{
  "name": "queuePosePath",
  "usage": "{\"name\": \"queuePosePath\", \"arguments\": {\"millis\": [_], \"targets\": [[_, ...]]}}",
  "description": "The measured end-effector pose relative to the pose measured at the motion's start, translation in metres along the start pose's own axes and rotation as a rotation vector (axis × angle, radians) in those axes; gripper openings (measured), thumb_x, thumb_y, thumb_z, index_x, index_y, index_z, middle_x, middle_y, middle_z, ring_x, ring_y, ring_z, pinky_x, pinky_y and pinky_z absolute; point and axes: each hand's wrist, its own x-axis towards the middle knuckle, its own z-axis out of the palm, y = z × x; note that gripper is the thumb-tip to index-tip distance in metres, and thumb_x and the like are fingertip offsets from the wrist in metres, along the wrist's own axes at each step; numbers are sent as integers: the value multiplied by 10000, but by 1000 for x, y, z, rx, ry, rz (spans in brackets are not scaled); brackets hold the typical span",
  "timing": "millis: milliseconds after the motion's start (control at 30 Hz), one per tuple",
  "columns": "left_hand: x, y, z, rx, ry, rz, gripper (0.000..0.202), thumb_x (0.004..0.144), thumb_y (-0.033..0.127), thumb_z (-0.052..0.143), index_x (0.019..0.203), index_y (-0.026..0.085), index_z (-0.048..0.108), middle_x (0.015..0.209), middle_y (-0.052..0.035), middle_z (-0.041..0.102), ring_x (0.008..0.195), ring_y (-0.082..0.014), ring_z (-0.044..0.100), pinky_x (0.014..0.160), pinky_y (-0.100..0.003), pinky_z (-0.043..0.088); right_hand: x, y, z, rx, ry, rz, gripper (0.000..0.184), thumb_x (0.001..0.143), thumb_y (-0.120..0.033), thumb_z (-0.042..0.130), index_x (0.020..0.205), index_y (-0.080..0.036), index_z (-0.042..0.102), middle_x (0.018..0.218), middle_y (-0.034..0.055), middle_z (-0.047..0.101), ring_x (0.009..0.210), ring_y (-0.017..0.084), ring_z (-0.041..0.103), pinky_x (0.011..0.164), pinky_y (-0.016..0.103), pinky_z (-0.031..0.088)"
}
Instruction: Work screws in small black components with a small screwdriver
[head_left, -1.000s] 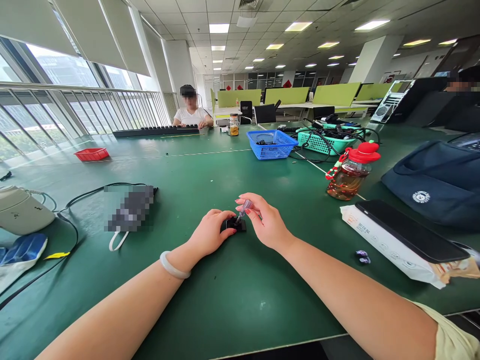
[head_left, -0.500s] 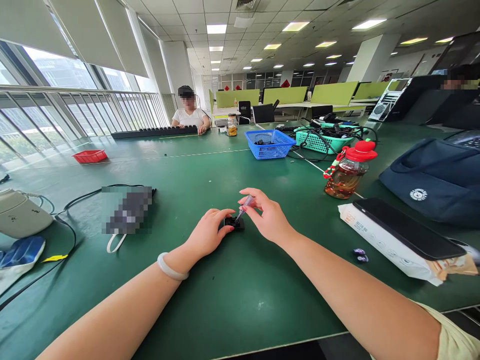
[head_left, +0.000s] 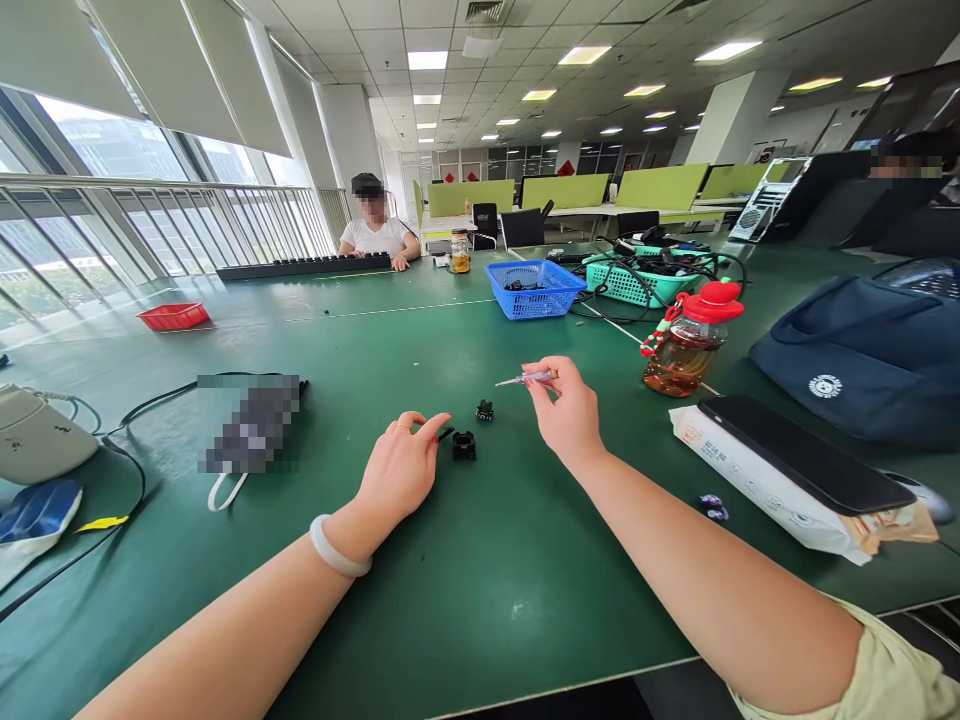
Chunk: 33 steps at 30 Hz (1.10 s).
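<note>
My right hand [head_left: 568, 408] is raised above the green table [head_left: 465, 590] and pinches a small screwdriver [head_left: 525, 379] that points left. My left hand [head_left: 400, 468] rests on the table with its fingers loosely stretched, the fingertips touching a small flat black piece [head_left: 445, 434]. Just right of those fingertips sits a small black block-shaped part [head_left: 464, 446]. A second, smaller black part [head_left: 484, 410] lies a little farther back, below the screwdriver tip. A pale bangle circles my left wrist.
A bottle with a red lid [head_left: 686, 345], a white box with a black phone on it [head_left: 795, 470] and a dark blue bag [head_left: 862, 360] lie to the right. Blue [head_left: 534, 288] and teal baskets stand behind. A blurred dark object with cable [head_left: 251, 420] lies left. Another person [head_left: 375, 232] sits at the far end.
My right hand lifted the screwdriver up and to the right, off the black part. My left hand let go and drew back left. The part now shows as separate pieces on the table.
</note>
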Motion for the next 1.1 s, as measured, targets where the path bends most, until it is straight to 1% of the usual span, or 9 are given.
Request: {"name": "queuePosePath", "arguments": {"millis": [100,167,267,367,467,600,800,967,1100], "targets": [[-4,4,-2,109,-79,-8,441,943,257,324,1248,292,640,1161,-129,559,915,-277,612,856,-479,507,0,10,4,3,-69,54,51,860,-257,556,904,-249,533,1043,62,738,908,229,715,862,442,552],[-6,6,-2,132,-91,-9,440,945,264,314,1209,280,666,1167,-136,568,972,-304,608,877,-503,501,-1,13,7,29,-107,81,47,854,-256,553,888,-248,521,1034,59,740,902,227,718,851,433,550],[-8,6,0,102,-75,-5,418,957,313,325,1196,245,661,1279,-142,550,1121,-331,569,968,-533,467,-2,13,9,53,-142,120,59,842,-242,543,880,-245,498,1001,55,740,894,225,717,838,432,543],[-8,4,4,-5,-49,63,411,960,401,370,1240,212,602,1379,-128,510,1282,-317,474,1090,-511,397,-3,9,9,56,-150,142,87,815,-225,548,871,-245,484,928,41,736,873,222,708,840,439,532],[-6,4,6,-152,-45,178,461,947,446,418,1342,220,491,1426,-104,488,1344,-275,425,1142,-477,360,-5,2,9,111,-188,156,117,786,-225,564,864,-244,480,834,20,720,821,211,702,817,421,540],[-3,9,7,-241,-162,283,547,934,446,457,1429,223,385,1439,-105,496,1343,-261,438,1149,-465,356,-9,-8,11,230,-237,169,135,769,-241,576,863,-239,479,793,11,701,785,199,699,786,392,553],[1,9,9,-259,-196,296,457,949,390,442,1384,249,466,1267,-78,637,1212,-255,536,1093,-470,400,-7,-6,8,308,-171,168,171,739,-253,607,863,-238,489,748,-10,667,778,201,690,792,402,551],[0,6,4,-290,-222,344,348,913,407,506,1211,256,604,1141,-60,686,1141,-250,560,1033,-443,455,1,1,2,382,-43,236,216,715,-263,599,885,-237,470,742,-14,646,772,198,677,772,398,550],[-3,8,1,-283,-218,360,315,921,403,486,1166,252,613,1242,-70,637,1248,-253,501,1107,-466,393,3,4,0,398,-18,261,225,709,-261,594,892,-237,464,752,-15,639,786,195,675,773,393,549]]}}
